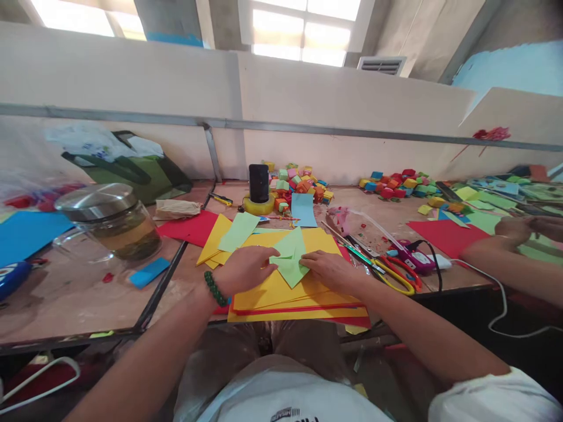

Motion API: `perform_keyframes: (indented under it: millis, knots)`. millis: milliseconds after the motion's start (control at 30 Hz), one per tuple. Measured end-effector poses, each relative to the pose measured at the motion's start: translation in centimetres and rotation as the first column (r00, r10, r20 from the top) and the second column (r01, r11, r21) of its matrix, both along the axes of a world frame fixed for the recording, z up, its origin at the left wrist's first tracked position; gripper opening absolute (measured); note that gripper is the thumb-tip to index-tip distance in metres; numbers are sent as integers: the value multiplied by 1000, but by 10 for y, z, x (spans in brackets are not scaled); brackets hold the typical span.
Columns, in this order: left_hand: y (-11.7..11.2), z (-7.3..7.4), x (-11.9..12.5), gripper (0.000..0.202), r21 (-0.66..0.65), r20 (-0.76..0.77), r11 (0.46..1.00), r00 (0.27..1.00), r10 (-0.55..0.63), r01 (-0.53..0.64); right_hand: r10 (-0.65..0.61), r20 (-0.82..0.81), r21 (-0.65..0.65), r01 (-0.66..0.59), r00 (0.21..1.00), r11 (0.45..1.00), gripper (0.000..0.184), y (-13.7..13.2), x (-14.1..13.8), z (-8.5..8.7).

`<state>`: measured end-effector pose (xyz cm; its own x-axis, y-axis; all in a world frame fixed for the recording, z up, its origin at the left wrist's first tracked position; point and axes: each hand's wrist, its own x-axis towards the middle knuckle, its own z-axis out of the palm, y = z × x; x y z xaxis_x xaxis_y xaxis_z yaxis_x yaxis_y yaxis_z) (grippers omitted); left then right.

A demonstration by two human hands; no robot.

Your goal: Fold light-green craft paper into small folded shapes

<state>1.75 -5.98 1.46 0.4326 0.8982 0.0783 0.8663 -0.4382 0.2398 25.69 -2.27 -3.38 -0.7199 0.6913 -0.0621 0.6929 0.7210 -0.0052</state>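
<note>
A light green sheet of paper (pixel 292 271), folded to a kite-like shape, lies on a stack of yellow and red paper (pixel 259 299). My left hand (pixel 250 268), with a green bead bracelet at the wrist, pinches its left edge between thumb and fingers. On the opposite edge rests my right hand (pixel 328 269), its fingers bent and gripping the paper there. A flap stands slightly raised near the left fingertips. Another light green sheet (pixel 238 231) lies left of the fold, and a light blue sheet (pixel 304 210) sits just beyond it.
A phone (pixel 259 183) stands in a yellow tape roll (pixel 258 205) before piled paper cubes (pixel 303 181). Scissors (pixel 398 280) and a purple glue gun (pixel 416 258) lie to the right. A glass jar (pixel 118 225) stands left. A co-worker's hands (pixel 523 228) are at far right.
</note>
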Motion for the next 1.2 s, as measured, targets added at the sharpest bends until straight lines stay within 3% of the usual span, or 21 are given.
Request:
perform_keyframes:
  millis: [100, 167, 233, 333, 400, 467, 533, 567, 633, 700, 733, 767, 833, 867, 933, 1000, 1067, 1200]
  knots:
    - [24, 2, -13, 43, -85, 93, 996, 996, -5, 13, -91, -111, 49, 97, 990, 994, 33, 7, 6, 15]
    - [40, 1, -18, 58, -181, 271, 981, 962, -18, 69, -164, -215, 160, 200, 963, 967, 30, 15, 8, 36]
    - [56, -3, -20, 77, -303, 516, 940, 856, 20, 160, -181, -287, 289, 265, 941, 920, 28, 25, 5, 60]
    - [73, -11, -15, 97, -304, 804, 907, 590, 79, 292, -105, -284, 415, 221, 953, 882, 23, 37, -9, 79]
    - [80, -17, -11, 95, -241, 887, 922, 454, 82, 305, -43, -263, 470, 167, 964, 867, 20, 44, -23, 73]
    - [83, -23, -9, 75, -151, 926, 960, 375, 52, 238, 65, -288, 509, 95, 955, 856, 19, 51, -35, 53]
    - [84, -29, -11, 50, -98, 928, 980, 371, 27, 174, 207, -399, 527, 38, 893, 849, 22, 59, -40, 31]
    - [84, -31, -13, 42, -86, 927, 985, 373, 23, 151, 259, -486, 515, 34, 835, 857, 24, 65, -39, 22]
    - [85, -35, -18, 34, -76, 925, 991, 378, 29, 111, 227, -692, 405, 109, 685, 908, 30, 75, -34, 12]
    - [85, -39, -21, 35, -72, 929, 994, 368, 39, 78, 84, -846, 174, 122, 527, 977, 52, 82, -26, 13]
    - [86, -41, -20, 37, -72, 931, 995, 363, 40, 73, -9, -881, 26, 66, 473, 997, 64, 84, -23, 15]
    - [85, -43, -19, 38, -71, 931, 994, 363, 38, 79, -98, -890, -123, -27, 446, 992, 73, 84, -22, 18]
    - [83, -45, -14, 39, -73, 924, 990, 382, 22, 119, -220, -872, -346, -233, 438, 909, 81, 82, -22, 23]
    - [81, -46, -10, 38, -74, 918, 986, 397, 10, 147, -245, -866, -399, -307, 436, 864, 79, 80, -24, 25]
    - [76, -44, -5, 35, -75, 909, 979, 418, -11, 189, -260, -871, -423, -366, 418, 829, 62, 75, -29, 25]
    - [71, -40, -1, 32, -86, 915, 979, 405, 3, 186, -263, -881, -410, -358, 393, 839, 41, 72, -33, 23]
    - [67, -36, 0, 30, -117, 936, 980, 348, 55, 159, -277, -894, -400, -351, 352, 847, 27, 71, -37, 19]
    - [66, -34, 3, 37, -213, 966, 967, 177, 187, 140, -352, -908, -411, -321, 226, 854, 27, 69, -44, 11]
